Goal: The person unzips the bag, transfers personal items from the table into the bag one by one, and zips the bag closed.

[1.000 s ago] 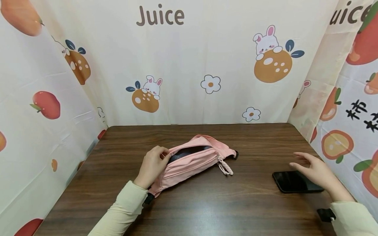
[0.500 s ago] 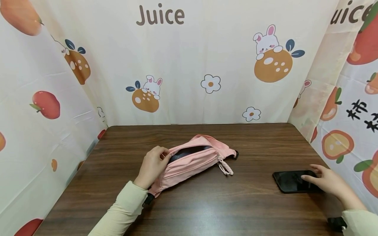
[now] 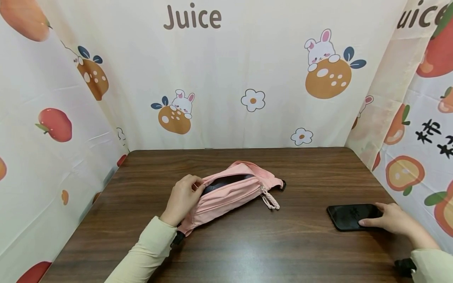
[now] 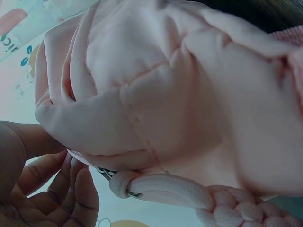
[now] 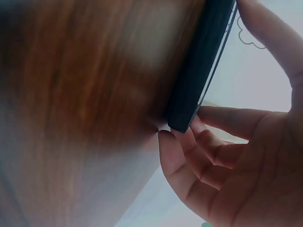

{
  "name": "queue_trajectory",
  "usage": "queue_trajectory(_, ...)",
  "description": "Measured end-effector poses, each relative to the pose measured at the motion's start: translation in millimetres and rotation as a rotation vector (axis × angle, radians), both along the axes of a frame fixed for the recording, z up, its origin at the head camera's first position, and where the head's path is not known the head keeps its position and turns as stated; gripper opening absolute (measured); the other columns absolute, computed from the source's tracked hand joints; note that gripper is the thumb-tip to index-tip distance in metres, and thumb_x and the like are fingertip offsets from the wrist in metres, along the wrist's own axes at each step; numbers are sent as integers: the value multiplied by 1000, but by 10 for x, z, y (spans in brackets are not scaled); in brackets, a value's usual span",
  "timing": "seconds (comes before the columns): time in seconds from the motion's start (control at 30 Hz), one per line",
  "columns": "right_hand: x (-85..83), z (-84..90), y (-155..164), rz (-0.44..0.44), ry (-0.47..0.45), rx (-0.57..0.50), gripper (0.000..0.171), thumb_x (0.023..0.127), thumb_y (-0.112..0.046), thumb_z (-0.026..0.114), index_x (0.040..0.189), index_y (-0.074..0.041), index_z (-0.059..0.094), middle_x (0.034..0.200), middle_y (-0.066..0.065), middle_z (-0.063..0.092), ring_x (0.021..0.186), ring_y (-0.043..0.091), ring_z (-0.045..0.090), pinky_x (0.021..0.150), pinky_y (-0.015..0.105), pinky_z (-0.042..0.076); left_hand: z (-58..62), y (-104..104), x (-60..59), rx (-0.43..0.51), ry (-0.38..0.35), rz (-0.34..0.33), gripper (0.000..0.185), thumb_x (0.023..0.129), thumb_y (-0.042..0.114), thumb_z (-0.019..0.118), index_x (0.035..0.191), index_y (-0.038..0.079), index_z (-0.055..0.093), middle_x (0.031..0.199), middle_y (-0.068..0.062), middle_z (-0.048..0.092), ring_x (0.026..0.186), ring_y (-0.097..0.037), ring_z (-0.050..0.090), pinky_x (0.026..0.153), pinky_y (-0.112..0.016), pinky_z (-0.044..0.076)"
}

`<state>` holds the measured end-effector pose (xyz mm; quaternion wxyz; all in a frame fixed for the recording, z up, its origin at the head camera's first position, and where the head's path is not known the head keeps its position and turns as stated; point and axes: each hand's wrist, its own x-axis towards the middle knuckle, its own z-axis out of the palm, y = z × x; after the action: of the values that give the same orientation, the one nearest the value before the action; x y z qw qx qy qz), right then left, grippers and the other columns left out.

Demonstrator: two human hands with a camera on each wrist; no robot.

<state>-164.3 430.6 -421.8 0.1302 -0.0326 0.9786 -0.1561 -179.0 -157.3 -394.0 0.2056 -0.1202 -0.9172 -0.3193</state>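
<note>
A pink waist bag [image 3: 226, 200] lies slantwise on the wooden table, its zip opening gaping and a dark lining showing inside. My left hand [image 3: 182, 200] pinches the rim at the left end of that opening; in the left wrist view, the thumb and fingers of the left hand [image 4: 47, 175] meet at the fabric's edge. A braided zip pull [image 3: 270, 199] hangs from the bag's right end. Far to the right, a black smartphone [image 3: 347, 218] lies screen up. My right hand [image 3: 394, 220] grips its right end, thumb on the near edge; fingertips touch the phone's edge [image 5: 201, 71] in the right wrist view.
The dark wood table [image 3: 283, 247] spreads between bag and phone. Printed curtains [image 3: 219, 70] with fruit and rabbits enclose it at the back and both sides. Black buckles [image 3: 178, 238] sit at the bag's ends.
My right hand has moved right and down from above the phone to its right end, and the fingers now hold its edges. Left hand and bag have stayed in place.
</note>
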Motion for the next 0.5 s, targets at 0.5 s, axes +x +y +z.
queue_trajectory(0.5,-36,1,13,-14,1,-38,93,80,-42,77,120,31,37,111,52,45,103,62,47,83,61,46,0,-3,-4,-3,-8,-2,5,86,10,72,91,10,73,81,-1,65,71,-11,60,62,-26,48)
